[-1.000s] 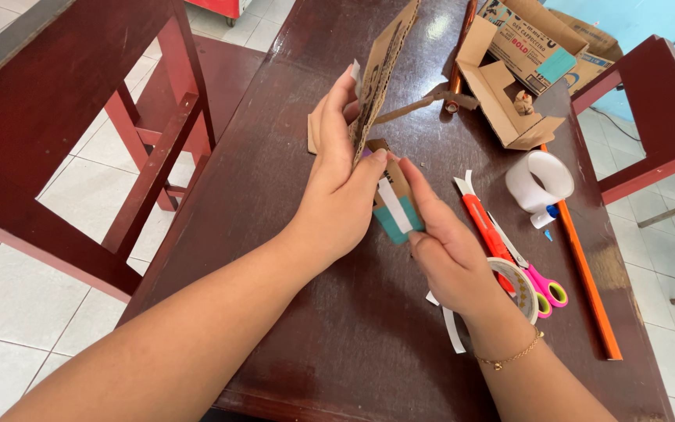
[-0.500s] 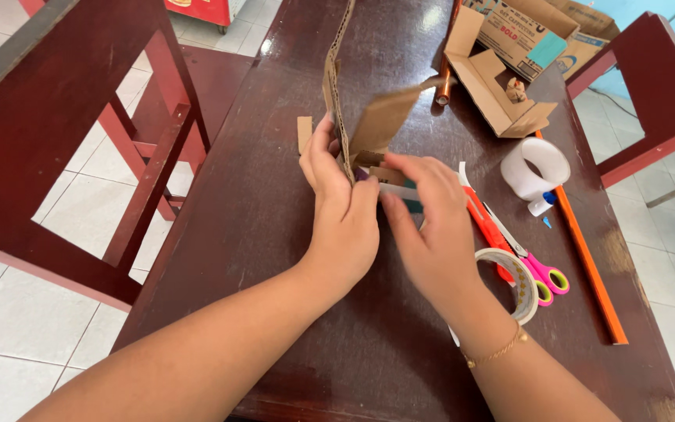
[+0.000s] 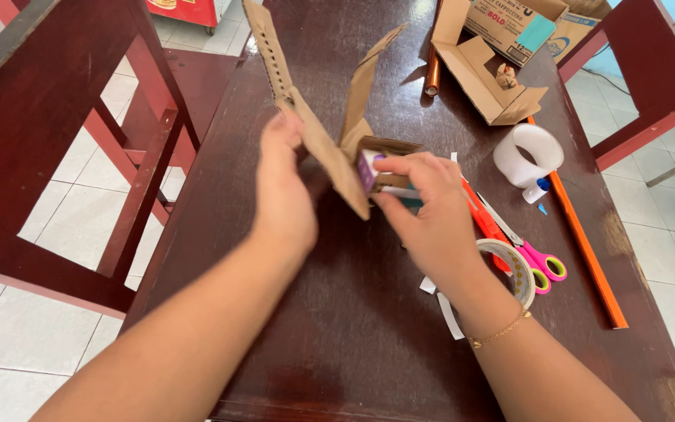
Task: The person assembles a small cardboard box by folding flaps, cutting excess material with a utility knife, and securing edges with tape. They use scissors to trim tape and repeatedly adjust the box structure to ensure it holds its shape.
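Head view: over the dark wooden table (image 3: 337,328), my left hand (image 3: 283,195) grips a folded cardboard piece (image 3: 318,133) held upright, while my right hand (image 3: 431,211) pinches a small purple-and-white object (image 3: 370,168) against its lower edge. Scissors (image 3: 521,250) and a tape roll (image 3: 513,270) lie just beside my right wrist.

**Cardboard piece held above the table**

The cardboard (image 3: 318,148) is brown and folded, held tilted in the air over the dark table. One long flap with a row of small holes points up to the left; a second flap stands up in the middle. A small purple-and-white piece (image 3: 368,168) sits at its lower right edge.
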